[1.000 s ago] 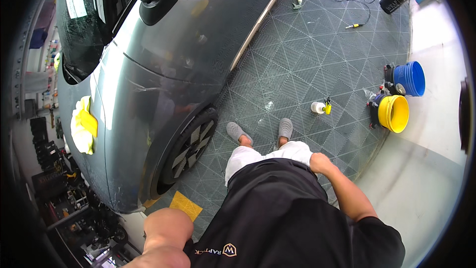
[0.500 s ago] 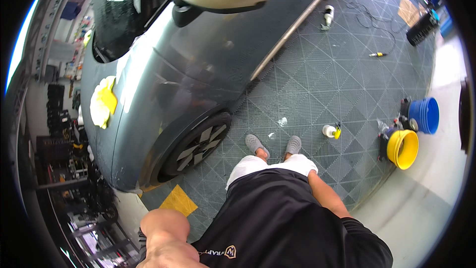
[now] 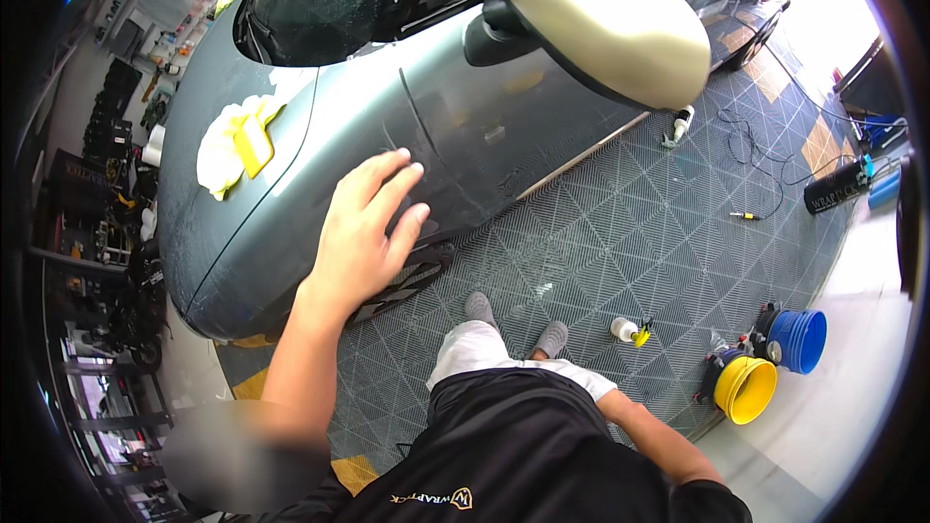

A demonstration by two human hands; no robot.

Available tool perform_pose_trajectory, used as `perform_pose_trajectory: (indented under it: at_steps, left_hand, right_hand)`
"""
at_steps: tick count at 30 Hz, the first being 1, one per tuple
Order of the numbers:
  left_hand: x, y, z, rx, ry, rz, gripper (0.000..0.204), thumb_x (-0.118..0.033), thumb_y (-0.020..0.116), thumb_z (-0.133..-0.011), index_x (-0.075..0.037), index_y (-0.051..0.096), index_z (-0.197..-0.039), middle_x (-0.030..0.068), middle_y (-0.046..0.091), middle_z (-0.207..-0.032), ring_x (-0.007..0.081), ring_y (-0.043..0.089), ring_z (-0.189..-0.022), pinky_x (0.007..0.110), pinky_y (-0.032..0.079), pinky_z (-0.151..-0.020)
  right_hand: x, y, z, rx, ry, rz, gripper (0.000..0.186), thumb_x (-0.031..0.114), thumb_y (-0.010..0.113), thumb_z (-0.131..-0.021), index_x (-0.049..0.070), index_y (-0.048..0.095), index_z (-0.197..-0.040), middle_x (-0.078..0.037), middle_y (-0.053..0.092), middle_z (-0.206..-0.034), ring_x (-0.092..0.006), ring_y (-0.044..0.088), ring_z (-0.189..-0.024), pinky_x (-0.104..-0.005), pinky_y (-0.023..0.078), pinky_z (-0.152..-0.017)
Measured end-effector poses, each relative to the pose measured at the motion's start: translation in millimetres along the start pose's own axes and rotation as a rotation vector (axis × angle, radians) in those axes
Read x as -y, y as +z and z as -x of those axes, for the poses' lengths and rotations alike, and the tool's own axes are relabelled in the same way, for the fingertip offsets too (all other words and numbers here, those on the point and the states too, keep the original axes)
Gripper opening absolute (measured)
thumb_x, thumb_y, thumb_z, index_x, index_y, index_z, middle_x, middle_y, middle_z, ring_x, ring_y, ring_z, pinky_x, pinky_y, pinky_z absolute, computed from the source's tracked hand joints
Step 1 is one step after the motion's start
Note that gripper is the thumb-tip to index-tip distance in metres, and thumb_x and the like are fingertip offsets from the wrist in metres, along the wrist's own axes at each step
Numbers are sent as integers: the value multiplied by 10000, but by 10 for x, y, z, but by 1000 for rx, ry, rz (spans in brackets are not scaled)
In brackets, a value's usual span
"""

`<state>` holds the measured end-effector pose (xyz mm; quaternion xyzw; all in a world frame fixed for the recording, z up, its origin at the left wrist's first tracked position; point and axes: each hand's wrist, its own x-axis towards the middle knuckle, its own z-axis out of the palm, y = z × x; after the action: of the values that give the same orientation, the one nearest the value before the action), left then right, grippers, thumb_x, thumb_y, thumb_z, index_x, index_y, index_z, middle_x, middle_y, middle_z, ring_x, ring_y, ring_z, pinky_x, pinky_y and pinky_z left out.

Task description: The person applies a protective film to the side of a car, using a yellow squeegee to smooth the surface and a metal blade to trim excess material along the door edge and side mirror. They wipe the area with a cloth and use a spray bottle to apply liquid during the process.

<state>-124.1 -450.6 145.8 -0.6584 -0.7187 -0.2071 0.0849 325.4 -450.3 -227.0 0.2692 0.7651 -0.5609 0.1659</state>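
Observation:
My left hand (image 3: 360,232) is raised over the front fender (image 3: 354,126) of a dark grey car. Its fingers are stretched out and spread, and nothing is in them. I cannot tell whether the fingertips touch the panel. Beyond this hand, a pale yellow cloth (image 3: 219,153) lies crumpled on the hood, with a flat yellow block-like piece (image 3: 254,145) on it. A gold-coloured side mirror (image 3: 610,19) juts out to the right of the hand. My right forearm (image 3: 659,436) hangs by my white shorts, and the hand at its end is hidden.
On the tiled floor (image 3: 581,232) stands a white spray bottle (image 3: 625,329) with a yellow trigger. Another bottle (image 3: 682,126) is near the sill. A cable (image 3: 765,160) trails at right, near a black bottle (image 3: 835,186). Yellow (image 3: 727,389) and blue (image 3: 812,341) buckets stand by the wall.
My left arm has come up from low at the left, and its hand is now over the fender. My view has shifted, so more of the mirror and the car's side shows.

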Motion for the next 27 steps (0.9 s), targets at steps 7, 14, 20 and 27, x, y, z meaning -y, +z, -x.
perform_pose_trajectory:
  at_steps: [7, 14, 20, 27]
  left_hand:
    - [1352, 395, -491, 60, 60, -313, 508, -200, 675, -891, -17, 542, -1346, 182, 474, -1453, 388, 426, -1359, 491, 335, -1117]
    - [2037, 575, -1155, -34, 144, -194, 387, -190, 653, -921, -76, 600, -1286, 158, 510, -1407, 361, 493, -1273, 464, 390, -1056]
    - [2170, 559, -1308, -90, -75, 86, 323, -156, 692, -878, -18, 638, -1165, 164, 603, -1156, 332, 594, -1064, 427, 459, -949]
    - [2186, 525, -1462, -35, -160, 137, 184, -131, 702, -857, -15, 657, -992, 126, 593, -931, 310, 595, -916, 433, 469, -827]
  right_hand:
    - [709, -216, 337, 167, 301, 542, 161, 141, 670, -797, 15, 725, -881, -186, 720, -999, -358, 680, -985, -424, 551, -873]
    - [1385, -378, 119, 98, 505, 577, 180, 118, 604, -842, 30, 724, -944, -174, 727, -984, -316, 705, -976, -407, 559, -838]
    - [2720, -1496, 44, -395, 401, 268, 152, 110, 559, -940, -15, 612, -1009, -136, 679, -870, -276, 659, -783, -415, 526, -717]
    - [4277, -2092, -1650, -749, -239, -336, 358, 90, 529, -991, -7, 507, -1335, -123, 643, -943, -220, 646, -843, -347, 510, -777]
